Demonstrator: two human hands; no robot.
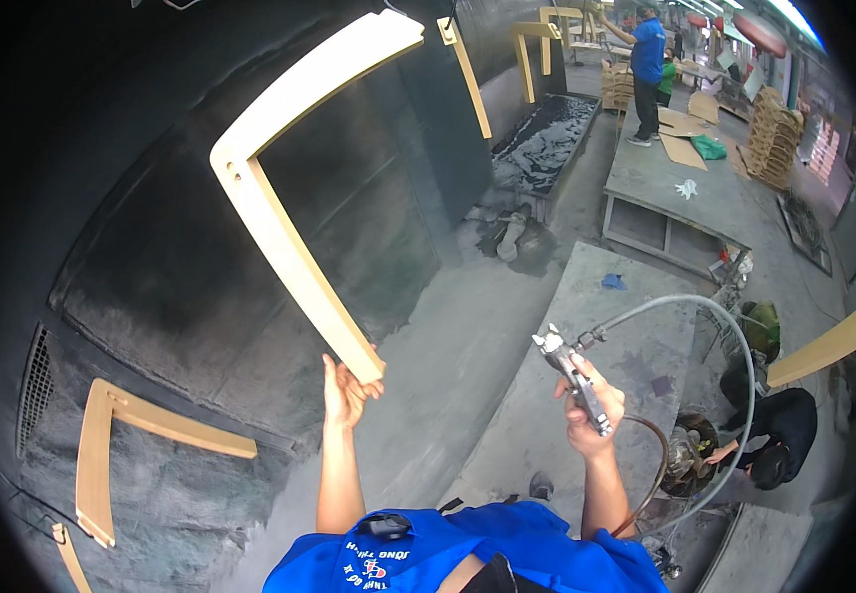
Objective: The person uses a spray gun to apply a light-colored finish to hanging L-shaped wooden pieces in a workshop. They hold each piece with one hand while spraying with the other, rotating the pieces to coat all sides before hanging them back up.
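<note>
In front of me hangs a large pale wooden L-shaped frame piece [295, 252], its long bar slanting down toward me and its upper arm rising to the right. My left hand [345, 397] grips the lower end of that bar, the fingers partly hidden behind the wood. To the right, my right hand [594, 407] is wrapped round a metal spray gun [572, 378], whose nozzle points up and left, apart from the wood. A grey hose [690, 299] loops from the gun to the right, and a brown hose [661, 450] runs down beside my forearm.
Another L-shaped wooden piece [98, 450] hangs at lower left; more hang along the far line [468, 79]. A dark booth wall stands left. Low grey platforms [636, 341] lie right. One person [647, 59] stands far off; another [786, 435] bends over a bucket.
</note>
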